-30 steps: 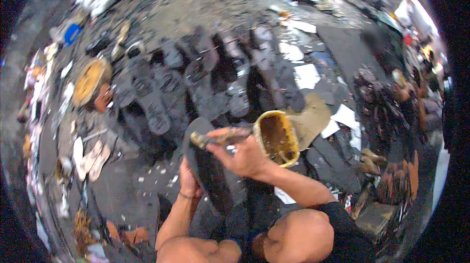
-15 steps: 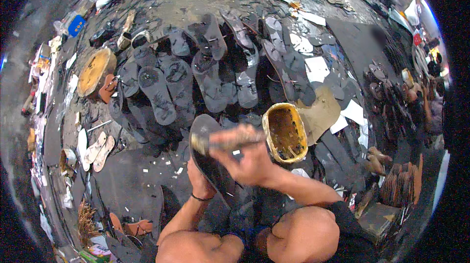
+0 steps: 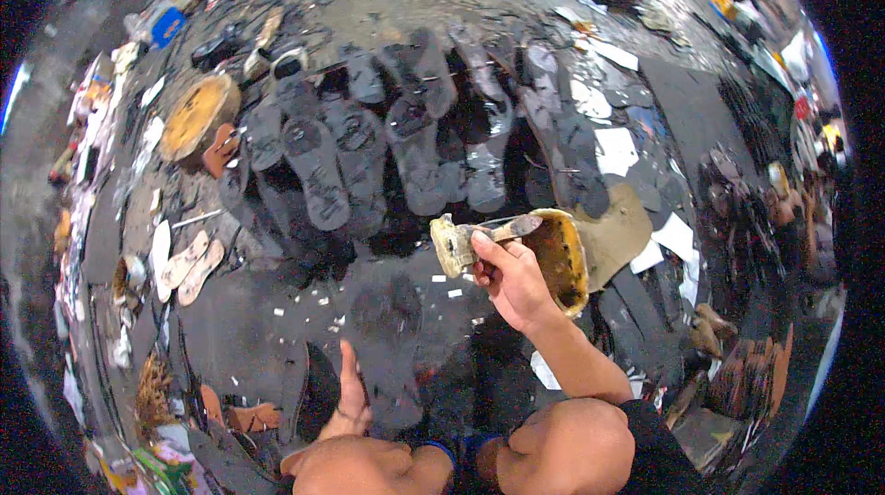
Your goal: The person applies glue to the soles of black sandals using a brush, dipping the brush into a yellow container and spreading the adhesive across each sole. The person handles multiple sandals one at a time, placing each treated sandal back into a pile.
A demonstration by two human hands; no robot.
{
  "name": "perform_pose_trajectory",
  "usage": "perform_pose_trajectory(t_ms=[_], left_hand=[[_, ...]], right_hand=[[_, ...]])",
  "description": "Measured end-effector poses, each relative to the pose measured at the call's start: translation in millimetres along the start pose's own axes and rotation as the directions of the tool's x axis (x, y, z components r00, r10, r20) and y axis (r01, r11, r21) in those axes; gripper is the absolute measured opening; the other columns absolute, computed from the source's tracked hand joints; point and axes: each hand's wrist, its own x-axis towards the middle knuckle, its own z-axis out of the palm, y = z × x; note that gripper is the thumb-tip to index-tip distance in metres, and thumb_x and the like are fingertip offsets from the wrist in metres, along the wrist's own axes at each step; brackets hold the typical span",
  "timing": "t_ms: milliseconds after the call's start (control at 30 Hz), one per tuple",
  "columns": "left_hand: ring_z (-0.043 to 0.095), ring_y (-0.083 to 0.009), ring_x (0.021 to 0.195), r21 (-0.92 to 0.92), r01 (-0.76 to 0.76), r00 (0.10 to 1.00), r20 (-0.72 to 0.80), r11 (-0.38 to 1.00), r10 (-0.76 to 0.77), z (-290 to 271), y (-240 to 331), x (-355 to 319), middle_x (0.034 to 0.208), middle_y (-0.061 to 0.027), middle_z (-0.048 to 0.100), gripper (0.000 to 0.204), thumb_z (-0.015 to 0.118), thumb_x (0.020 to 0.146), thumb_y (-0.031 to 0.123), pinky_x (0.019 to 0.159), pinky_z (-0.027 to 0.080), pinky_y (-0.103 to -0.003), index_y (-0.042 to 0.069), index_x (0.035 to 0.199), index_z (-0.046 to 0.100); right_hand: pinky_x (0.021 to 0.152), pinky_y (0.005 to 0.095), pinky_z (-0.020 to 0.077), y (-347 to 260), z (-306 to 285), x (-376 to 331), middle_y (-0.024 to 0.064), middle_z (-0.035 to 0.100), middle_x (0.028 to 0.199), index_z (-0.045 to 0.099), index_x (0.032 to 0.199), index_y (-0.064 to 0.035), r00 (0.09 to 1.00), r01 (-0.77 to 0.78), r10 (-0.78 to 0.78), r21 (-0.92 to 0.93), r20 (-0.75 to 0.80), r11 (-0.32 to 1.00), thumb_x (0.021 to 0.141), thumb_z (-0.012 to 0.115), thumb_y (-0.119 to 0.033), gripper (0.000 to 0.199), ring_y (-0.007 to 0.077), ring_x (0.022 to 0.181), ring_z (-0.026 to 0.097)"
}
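Note:
My right hand [image 3: 518, 285] is closed round the wooden handle of a brush [image 3: 452, 246] with a thick, pale, crusted head. The brush is held level above the mat, its handle end over an oblong yellowish tub [image 3: 576, 269] with dark residue inside. Low on the left, close by my knee, my left hand [image 3: 352, 389] has a digit stretched upward; its other fingers are partly hidden. Beside it stands a dark curved sole piece [image 3: 318, 383]; contact between them is unclear. A dark sole [image 3: 387, 311] lies on the black mat between my hands, barely distinct from it.
Rows of dark sandal soles [image 3: 415, 159] lie beyond my hands. A round, yellow-topped block [image 3: 201, 117] stands at far left, above a pair of pale insoles [image 3: 194, 266]. Brown sheet material [image 3: 613, 237] and white scraps [image 3: 678, 237] lie right of the tub.
The sole has left my left hand, which has drawn back toward my knee. My right hand has moved slightly right with the brush, off the sole. The whole view has shifted a little.

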Motion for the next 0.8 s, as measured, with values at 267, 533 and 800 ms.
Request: perform_pose_trajectory(t_ms=[267, 533, 800], left_hand=[[0.068, -0.0201, 0.077, -0.053, -0.372, 0.927, -0.066, 0.927, 0.369, 84.9, 73.0, 82.4, 0.094, -0.0049, 0.071, 0.080, 0.046, 0.088, 0.078, 0.072, 0.057, -0.033, 0.006, 0.117, 0.063], [0.067, -0.0203, 0.087, -0.108, -0.302, 0.953, -0.011, 0.947, 0.303, 92.8, 52.7, 83.7, 0.105, -0.0078, 0.068, 0.080, 0.044, 0.090, 0.077, 0.076, 0.057, -0.033, 0.007, 0.127, 0.058], [0.070, -0.0247, 0.081, -0.091, -0.449, 0.892, -0.100, 0.889, 0.440, 84.3, 79.4, 68.4, 0.102, -0.0108, 0.071, 0.082, 0.052, 0.084, 0.079, 0.072, 0.059, -0.038, 0.006, 0.118, 0.062]], right_hand=[[0.079, 0.0368, 0.0544, -9.6, 60.1, -6.6, 0.0127, 0.074, 0.094, 0.072, 0.099, -0.0010, 0.887, 0.331, -0.423, -0.893, 0.184, 0.305, 0.090, 0.070, -0.020, 0.021, 0.0226, 0.085, 0.071], [0.095, 0.0397, 0.0491, -8.1, 82.4, -37.0, 0.0130, 0.073, 0.102, 0.072, 0.104, -0.0032, 0.878, 0.476, -0.330, -0.546, 0.348, 0.690, 0.088, 0.074, -0.020, 0.023, 0.0250, 0.099, 0.068], [0.074, 0.0345, 0.0550, 6.4, 44.4, 0.7, 0.0123, 0.074, 0.093, 0.072, 0.099, 0.0008, 0.892, 0.364, -0.368, -0.900, 0.262, 0.241, 0.091, 0.070, -0.019, 0.021, 0.0200, 0.077, 0.070]])
